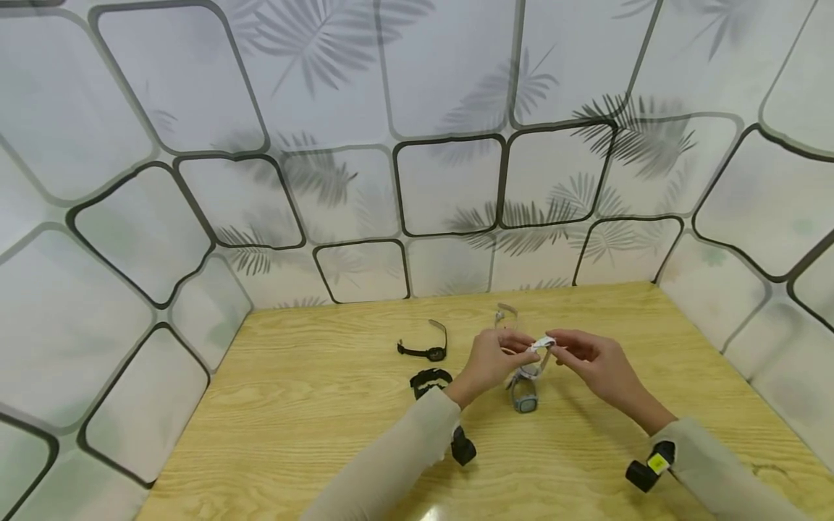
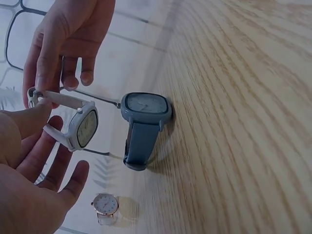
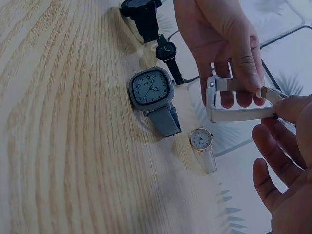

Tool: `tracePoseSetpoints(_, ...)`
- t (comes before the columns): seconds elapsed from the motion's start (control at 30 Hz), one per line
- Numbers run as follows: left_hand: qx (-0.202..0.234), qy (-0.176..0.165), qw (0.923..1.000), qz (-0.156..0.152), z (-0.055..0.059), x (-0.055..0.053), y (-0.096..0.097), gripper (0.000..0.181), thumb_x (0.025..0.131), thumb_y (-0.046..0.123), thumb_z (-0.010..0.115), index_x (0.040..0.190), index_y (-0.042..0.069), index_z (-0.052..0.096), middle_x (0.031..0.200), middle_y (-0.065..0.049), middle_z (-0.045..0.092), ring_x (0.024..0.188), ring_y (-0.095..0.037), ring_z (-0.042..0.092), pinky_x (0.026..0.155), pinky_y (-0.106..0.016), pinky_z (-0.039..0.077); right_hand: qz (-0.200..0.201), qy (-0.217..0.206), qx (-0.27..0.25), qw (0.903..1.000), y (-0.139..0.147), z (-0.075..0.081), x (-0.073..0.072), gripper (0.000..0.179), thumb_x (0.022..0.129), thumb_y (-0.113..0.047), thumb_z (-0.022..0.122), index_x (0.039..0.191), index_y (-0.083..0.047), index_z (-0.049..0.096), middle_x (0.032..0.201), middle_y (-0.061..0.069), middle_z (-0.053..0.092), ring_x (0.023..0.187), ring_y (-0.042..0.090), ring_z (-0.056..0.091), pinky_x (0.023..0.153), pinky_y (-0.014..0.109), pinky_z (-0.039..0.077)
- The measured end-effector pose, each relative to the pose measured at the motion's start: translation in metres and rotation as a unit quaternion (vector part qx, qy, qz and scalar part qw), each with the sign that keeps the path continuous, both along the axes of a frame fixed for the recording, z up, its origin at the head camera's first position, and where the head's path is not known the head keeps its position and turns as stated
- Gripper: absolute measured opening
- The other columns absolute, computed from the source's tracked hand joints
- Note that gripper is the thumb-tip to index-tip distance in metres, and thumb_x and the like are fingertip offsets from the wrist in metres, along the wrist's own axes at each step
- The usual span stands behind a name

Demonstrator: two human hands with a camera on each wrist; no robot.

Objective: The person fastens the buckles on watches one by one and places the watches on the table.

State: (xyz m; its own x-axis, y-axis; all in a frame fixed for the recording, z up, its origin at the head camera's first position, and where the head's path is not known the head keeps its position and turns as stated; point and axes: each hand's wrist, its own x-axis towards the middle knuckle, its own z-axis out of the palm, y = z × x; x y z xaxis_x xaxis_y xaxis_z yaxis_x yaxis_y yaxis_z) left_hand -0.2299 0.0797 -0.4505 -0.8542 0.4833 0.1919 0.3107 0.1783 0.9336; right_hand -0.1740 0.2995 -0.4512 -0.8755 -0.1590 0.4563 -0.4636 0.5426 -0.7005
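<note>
Both hands hold a white wristwatch (image 2: 84, 130) above the table, its strap looped and its squarish case hanging below the fingers. My left hand (image 1: 491, 359) pinches the strap between thumb and fingers. Opposite it, my right hand (image 1: 602, 365) pinches the strap near the buckle end, the thumbs close together. Below the hands a blue-grey watch (image 3: 152, 87) with a rounded square dial rests on the table. Beyond it lies a small round-dial watch with a pale strap (image 3: 201, 139).
To the left on the wooden table (image 1: 313, 434) lie a slim black watch (image 1: 436, 354) and a bulkier black watch (image 1: 430, 376), partly behind the left wrist. Patterned pale panels (image 1: 449, 184) enclose the table's back and sides.
</note>
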Motion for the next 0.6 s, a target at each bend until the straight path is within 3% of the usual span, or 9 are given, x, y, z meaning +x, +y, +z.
tracePoseSetpoints(0.17, 0.037, -0.039, 0.9985, 0.009, -0.001, -0.002, 0.002, 0.014, 0.090, 0.017, 0.082, 0.104, 0.013, 0.081, 0.094, 0.003, 0.078, 0.084, -0.006, 0.070, 0.073, -0.023, 0.058, -0.013, 0.016, -0.004, 0.9998, -0.007, 0.011, 0.005, 0.032, 0.097, 0.001, 0.069, 0.128, -0.005, 0.068, 0.102, 0.015, 0.076, 0.077, 0.009, 0.071, 0.063, 0.027, 0.059)
tracePoseSetpoints(0.43, 0.062, -0.058, 0.9964, -0.004, -0.003, -0.003, 0.004, 0.011, 0.090, 0.018, 0.082, 0.100, 0.012, 0.082, 0.090, 0.003, 0.078, 0.087, -0.022, 0.074, 0.074, -0.026, 0.059, -0.018, 0.041, 0.016, 0.9989, -0.002, 0.000, 0.000, 0.030, 0.097, -0.003, 0.072, 0.127, -0.008, 0.072, 0.110, 0.011, 0.076, 0.081, 0.013, 0.073, 0.065, 0.021, 0.057)
tracePoseSetpoints(0.6, 0.055, -0.060, 0.9967, -0.001, -0.003, -0.002, 0.004, 0.009, 0.091, 0.020, 0.082, 0.098, 0.014, 0.082, 0.090, 0.005, 0.077, 0.082, -0.011, 0.072, 0.074, -0.026, 0.058, -0.016, 0.091, 0.054, 0.9943, -0.004, -0.002, -0.001, 0.029, 0.095, -0.001, 0.073, 0.121, -0.012, 0.076, 0.104, 0.001, 0.076, 0.080, 0.005, 0.069, 0.067, 0.018, 0.054)
